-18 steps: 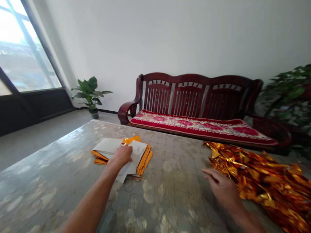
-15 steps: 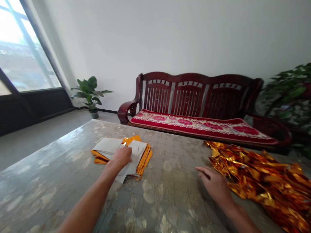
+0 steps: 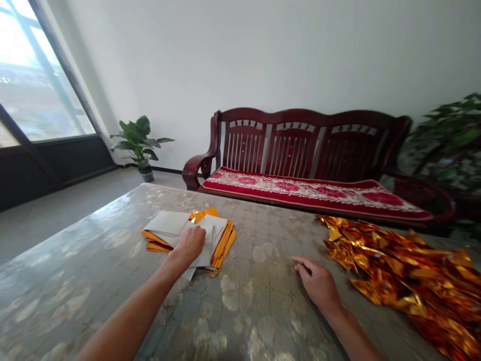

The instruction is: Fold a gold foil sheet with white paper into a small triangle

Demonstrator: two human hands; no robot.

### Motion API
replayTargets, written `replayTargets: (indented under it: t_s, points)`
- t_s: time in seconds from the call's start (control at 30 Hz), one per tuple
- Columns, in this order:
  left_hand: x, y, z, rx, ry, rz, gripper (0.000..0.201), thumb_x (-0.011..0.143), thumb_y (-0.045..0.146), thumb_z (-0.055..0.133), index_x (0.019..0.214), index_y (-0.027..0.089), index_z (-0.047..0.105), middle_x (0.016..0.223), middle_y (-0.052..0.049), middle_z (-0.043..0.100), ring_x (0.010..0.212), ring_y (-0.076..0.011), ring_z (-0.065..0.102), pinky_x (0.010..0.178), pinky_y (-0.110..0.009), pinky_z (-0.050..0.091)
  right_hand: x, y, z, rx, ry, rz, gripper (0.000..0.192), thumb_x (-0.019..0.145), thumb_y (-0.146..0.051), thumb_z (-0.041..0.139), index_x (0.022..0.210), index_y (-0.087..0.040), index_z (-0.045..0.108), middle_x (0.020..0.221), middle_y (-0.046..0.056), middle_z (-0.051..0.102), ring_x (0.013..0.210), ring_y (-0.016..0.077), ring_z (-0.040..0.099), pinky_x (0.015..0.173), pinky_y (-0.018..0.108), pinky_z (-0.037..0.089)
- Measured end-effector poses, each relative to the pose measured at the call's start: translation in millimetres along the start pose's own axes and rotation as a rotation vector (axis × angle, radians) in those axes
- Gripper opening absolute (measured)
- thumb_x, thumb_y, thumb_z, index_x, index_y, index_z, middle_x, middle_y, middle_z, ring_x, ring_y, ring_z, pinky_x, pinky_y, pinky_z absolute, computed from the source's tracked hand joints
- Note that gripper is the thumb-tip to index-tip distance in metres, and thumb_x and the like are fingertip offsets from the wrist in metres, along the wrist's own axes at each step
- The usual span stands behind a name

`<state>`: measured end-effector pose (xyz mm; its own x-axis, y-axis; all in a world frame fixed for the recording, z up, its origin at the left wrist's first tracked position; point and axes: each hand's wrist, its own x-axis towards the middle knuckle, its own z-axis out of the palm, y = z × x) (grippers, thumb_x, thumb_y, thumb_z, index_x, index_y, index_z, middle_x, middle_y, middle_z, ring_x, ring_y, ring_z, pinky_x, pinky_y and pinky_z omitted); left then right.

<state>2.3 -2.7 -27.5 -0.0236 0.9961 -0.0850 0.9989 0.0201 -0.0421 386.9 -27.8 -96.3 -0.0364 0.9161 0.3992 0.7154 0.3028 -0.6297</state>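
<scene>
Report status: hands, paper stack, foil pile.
Left hand flat on paper stack, pinching nothing visibly. Right hand open on table, short of gold foil pile. Nothing between them.

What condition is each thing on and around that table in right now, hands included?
Left hand: palm down on the paper stack, pressing the top sheets.
Right hand: empty, resting open on the table, apart from the foil.
Paper stack: lying flat, fanned unevenly, white sides up, gold edges showing.
Gold foil pile: folded pieces heaped loosely.
Table: glossy, patterned cover.
Bench: unoccupied, red cushion laid on its seat.
</scene>
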Motion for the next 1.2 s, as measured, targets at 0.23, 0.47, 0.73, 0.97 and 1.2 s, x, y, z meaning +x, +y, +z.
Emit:
replayTargets:
  t_s: [0.23,0.47,0.73,0.97,1.2]
  points:
    - [-4.3,-9.4,-4.3,-0.040,-0.028,0.054,0.022,0.088,0.027,0.057,0.104,0.015,0.067,0.108,-0.015,0.067,0.097,-0.0292,0.067,0.076,-0.035,0.049,-1.2,4.0,0.4,0.037,0.018,0.034,0.034,0.081,-0.035,0.046,0.092,-0.022,0.076,0.092,0.007,0.077,0.082,0.0234,0.072,0.081,0.036,0.056]
    - [-17.4,-10.0,-13.0,-0.048,-0.033,0.084,0.019,0.084,0.030,0.064,0.100,0.019,0.066,0.110,-0.009,0.067,0.099,-0.0255,0.065,0.080,-0.032,0.047,-1.7,4.5,-0.1,0.044,0.012,0.020,0.032,0.082,-0.034,0.047,0.091,-0.023,0.076,0.092,0.006,0.077,0.082,0.0234,0.073,0.081,0.036,0.056]
    - [-12.7,0.1,-8.2,-0.001,-0.007,0.043,0.024,0.091,0.018,0.047,0.097,0.014,0.069,0.105,-0.015,0.069,0.097,-0.0278,0.068,0.077,-0.034,0.048,-2.1,6.6,0.3,0.047,0.021,0.011,0.030,0.082,-0.033,0.048,0.091,-0.024,0.076,0.092,0.005,0.077,0.080,0.0228,0.073,0.080,0.036,0.057]
    - [-8.2,-1.9,3.5,-0.002,0.038,0.040,0.029,0.092,0.016,0.040,0.096,0.012,0.069,0.103,-0.016,0.070,0.095,-0.0278,0.068,0.076,-0.034,0.047,-2.7,4.2,0.0,0.044,0.015,0.017,0.032,0.082,-0.034,0.047,0.091,-0.023,0.076,0.092,0.006,0.077,0.082,0.0234,0.072,0.082,0.037,0.057]
    - [-11.8,-8.4,-4.8,-0.095,0.043,0.046,0.023,0.088,0.017,0.044,0.085,0.016,0.067,0.091,-0.010,0.072,0.089,-0.0242,0.067,0.072,-0.029,0.043,-2.0,3.5,-0.9,0.040,0.021,0.006,0.030,0.082,-0.032,0.047,0.090,-0.023,0.075,0.091,0.006,0.077,0.082,0.0234,0.073,0.080,0.036,0.058]
